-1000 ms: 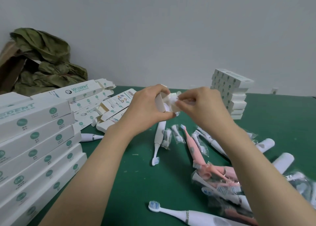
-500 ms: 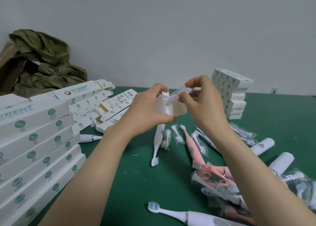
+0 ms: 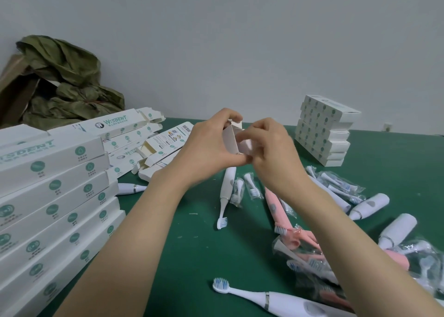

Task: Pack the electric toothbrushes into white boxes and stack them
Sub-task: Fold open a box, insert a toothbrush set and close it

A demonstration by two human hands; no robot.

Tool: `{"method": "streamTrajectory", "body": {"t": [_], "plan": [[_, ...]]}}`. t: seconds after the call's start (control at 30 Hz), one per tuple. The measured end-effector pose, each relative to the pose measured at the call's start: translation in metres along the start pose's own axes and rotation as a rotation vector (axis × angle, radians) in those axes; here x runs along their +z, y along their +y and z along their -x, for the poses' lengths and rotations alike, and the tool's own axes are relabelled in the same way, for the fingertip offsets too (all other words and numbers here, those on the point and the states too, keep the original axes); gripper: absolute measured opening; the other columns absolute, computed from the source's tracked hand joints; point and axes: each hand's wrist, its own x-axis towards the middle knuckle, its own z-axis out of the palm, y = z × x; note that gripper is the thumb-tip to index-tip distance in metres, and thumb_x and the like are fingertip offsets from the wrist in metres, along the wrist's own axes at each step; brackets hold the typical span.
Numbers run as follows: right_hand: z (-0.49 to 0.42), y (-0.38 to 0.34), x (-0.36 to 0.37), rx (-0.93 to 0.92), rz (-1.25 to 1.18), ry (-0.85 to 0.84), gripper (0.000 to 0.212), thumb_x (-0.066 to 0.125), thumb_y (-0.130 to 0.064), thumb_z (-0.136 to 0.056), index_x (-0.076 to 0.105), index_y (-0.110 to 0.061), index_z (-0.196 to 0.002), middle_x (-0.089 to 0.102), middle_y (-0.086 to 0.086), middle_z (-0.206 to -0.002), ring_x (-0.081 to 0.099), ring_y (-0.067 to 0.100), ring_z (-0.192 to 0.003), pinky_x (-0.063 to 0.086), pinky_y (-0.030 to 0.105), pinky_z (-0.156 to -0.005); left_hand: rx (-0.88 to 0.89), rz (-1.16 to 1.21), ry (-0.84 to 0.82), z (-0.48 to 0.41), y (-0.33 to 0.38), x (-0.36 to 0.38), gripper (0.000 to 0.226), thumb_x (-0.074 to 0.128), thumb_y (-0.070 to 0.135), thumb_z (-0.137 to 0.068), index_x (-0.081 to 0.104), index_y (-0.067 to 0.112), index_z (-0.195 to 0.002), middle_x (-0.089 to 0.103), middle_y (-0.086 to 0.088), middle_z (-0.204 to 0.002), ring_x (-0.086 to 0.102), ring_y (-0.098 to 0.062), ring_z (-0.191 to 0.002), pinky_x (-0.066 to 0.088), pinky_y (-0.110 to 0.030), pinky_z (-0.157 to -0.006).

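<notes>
We look across a green desk (image 3: 187,244) that runs back to a bare grey-white wall (image 3: 240,40). At ten o'clock a crumpled olive cloth (image 3: 64,81) is heaped against the wall. At eight o'clock stands a near stack (image 3: 52,208) of long white boxes, with loose boxes (image 3: 125,136), some open-ended, just beyond it. At the centre, raised off the desk, the left grip (image 3: 209,146) clasps a small box (image 3: 234,141) by its side. The right grip (image 3: 271,153) has its fingers curled on the open end. Just below them a white toothbrush (image 3: 227,189) lies with its bristles toward us. A pink toothbrush (image 3: 272,206) lies at four o'clock among bagged heads (image 3: 341,187). At two o'clock a far stack (image 3: 324,131) stands near the wall.

Both grips cover much of the small box, so we cannot tell what is inside. The left edge cuts off the near stack.

"WISDENT" reads in green on the loose boxes, and "SDENT" on the near stack. The print under the round green icons is too fine for us to read.
</notes>
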Motion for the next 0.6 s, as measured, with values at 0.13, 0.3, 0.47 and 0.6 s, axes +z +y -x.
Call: {"method": "streamTrajectory", "body": {"t": [0.13,0.3,0.47,0.6], "plan": [[0.001,0.006,0.001,0.107,-0.187,0.103,0.043,0.044,0.004,-0.079,0.068,-0.020,-0.107,0.056,0.000,-0.095,0.047,0.004,-0.082,0.033,0.003,-0.069,-0.006,-0.035,-0.025,0.000,-0.002,-0.001,0.064,0.083,0.035,-0.060,0.053,0.029,-0.116,0.060,0.008,-0.099,0.056,-0.007,-0.089,0.042,-0.014,-0.073],[0.001,0.043,0.002,0.403,0.116,-0.172,0.029,0.050,-0.006,-0.087,0.058,-0.013,-0.113,0.063,0.004,-0.106,0.056,0.011,-0.088,0.039,0.016,-0.071,-0.031,-0.064,-0.001,0.000,-0.006,-0.004,0.071,0.085,0.039,-0.061,0.051,0.026,-0.121,0.056,0.009,-0.107,0.053,-0.013,-0.101,0.037,-0.015,-0.076],[0.008,0.050,0.039,0.305,0.597,-0.726,0.020,0.056,-0.031,-0.088,0.048,-0.015,-0.079,0.051,0.006,-0.088,0.045,0.028,-0.097,0.032,0.033,-0.079,-0.039,-0.042,-0.023,0.002,-0.009,-0.003,0.069,0.086,0.038,-0.060,0.051,0.029,-0.119,0.058,0.008,-0.111,0.054,-0.011,-0.103,0.038,-0.014,-0.078],[0.007,0.059,0.045,0.345,0.491,-0.556,0.015,0.054,-0.020,-0.089,0.061,-0.008,-0.092,0.059,0.012,-0.107,0.052,0.031,-0.104,0.047,0.036,-0.086,-0.042,-0.037,-0.008,0.002,-0.009,-0.004,0.070,0.086,0.039,-0.059,0.051,0.030,-0.119,0.058,0.008,-0.112,0.053,-0.011,-0.104,0.038,-0.016,-0.079]]}}
